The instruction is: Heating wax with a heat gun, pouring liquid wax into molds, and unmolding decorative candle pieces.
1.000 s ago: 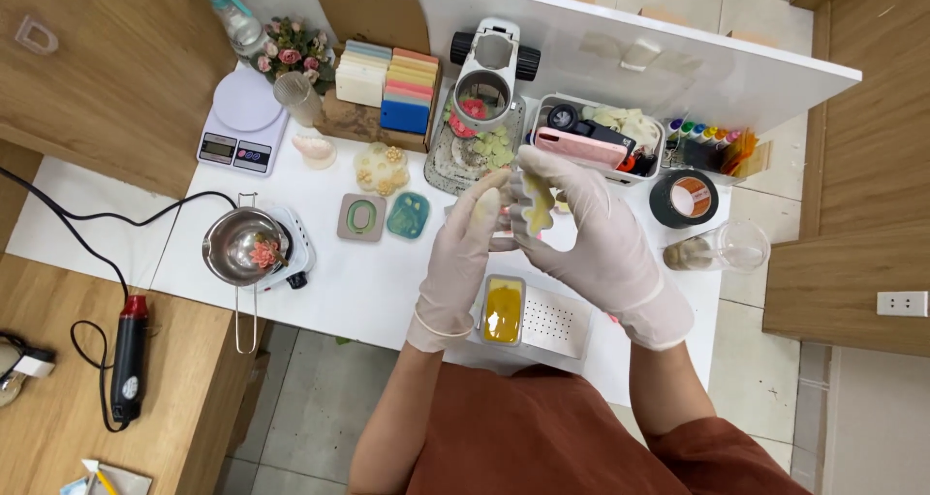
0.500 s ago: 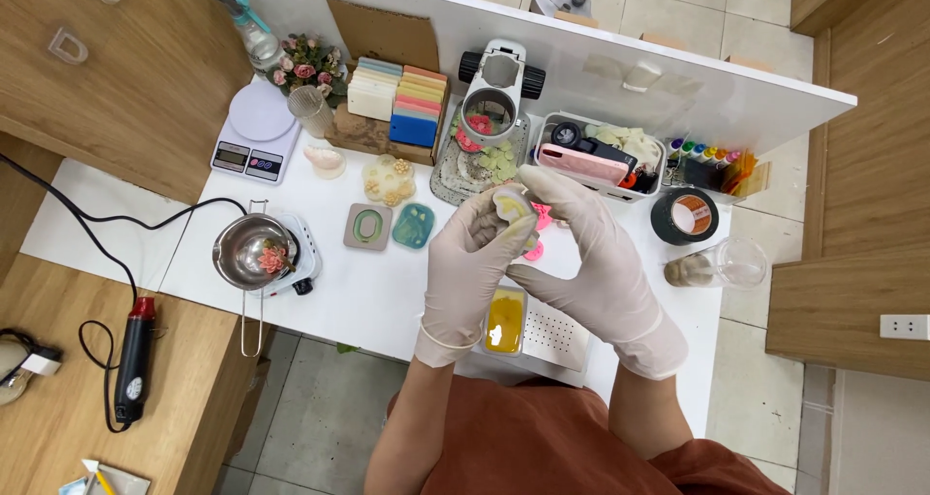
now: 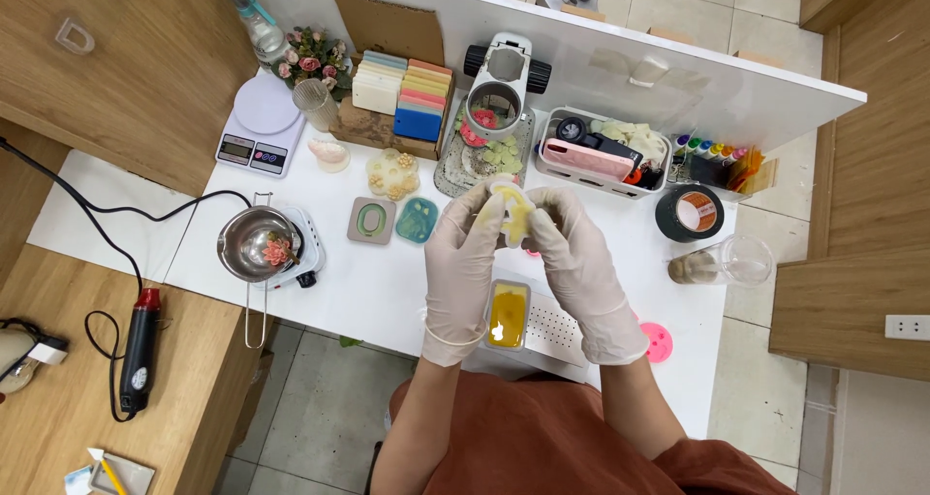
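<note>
Both gloved hands raised above the white table (image 3: 387, 292), left hand (image 3: 463, 262) and right hand (image 3: 579, 267) meeting on 1 small pale-yellow mold piece (image 3: 511, 212). Fingers of each curl in and pinch its edges, thumbs on top; not spread. Best handled by even pressure from both sides, flexing gently, kept over the yellow-filled rectangular mold (image 3: 508, 315) directly below. Small pot on hotplate (image 3: 254, 246) sits well left.

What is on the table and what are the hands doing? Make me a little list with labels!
Left hand: gloved, holds yellow piece
Right hand: gloved, holds the same piece
Below hands: yellow mould
Left side: pot on small stove, scale
Back: soap bars, tape roll
Table: white
</note>
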